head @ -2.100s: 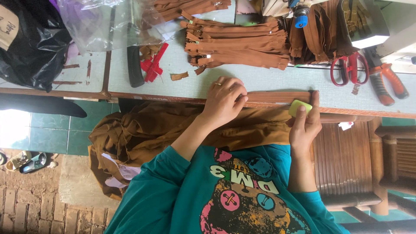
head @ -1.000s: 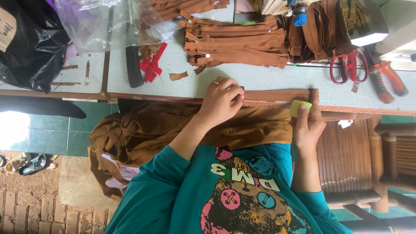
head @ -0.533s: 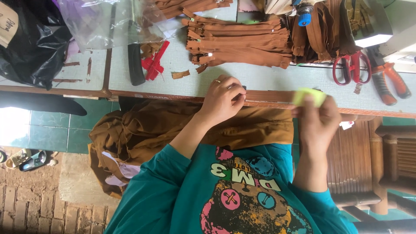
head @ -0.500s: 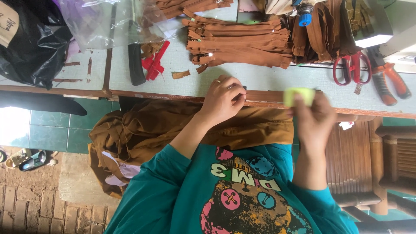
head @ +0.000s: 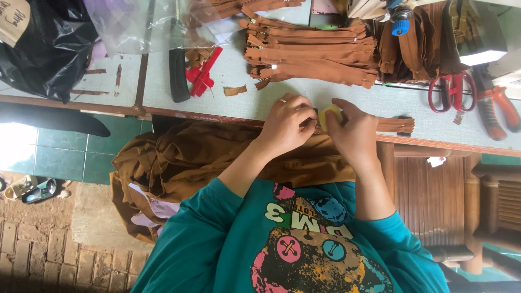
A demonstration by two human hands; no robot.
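My left hand (head: pixel 285 123) presses its fingers onto a long brown zipper (head: pixel 396 125) that lies along the near edge of the pale table (head: pixel 325 95). My right hand (head: pixel 354 130) sits right beside it and pinches a small yellow-green block (head: pixel 329 115) against the zipper. The two hands touch at the fingertips. A ring shows on my left hand. Brown fabric (head: pixel 190 163) is bunched in my lap below the table edge.
A stack of brown zippers (head: pixel 309 51) lies further back, with more bundles (head: pixel 412 49) to the right. Red-handled scissors (head: pixel 453 92) and orange-handled pliers (head: pixel 496 111) lie at the right. Red strips (head: pixel 203 73), a black bar (head: pixel 178 76) and a black bag (head: pixel 43 49) are to the left.
My right hand has lifted from the zipper's right part and moved left with the yellow-green block, up against my left hand. My left hand has stayed in place.
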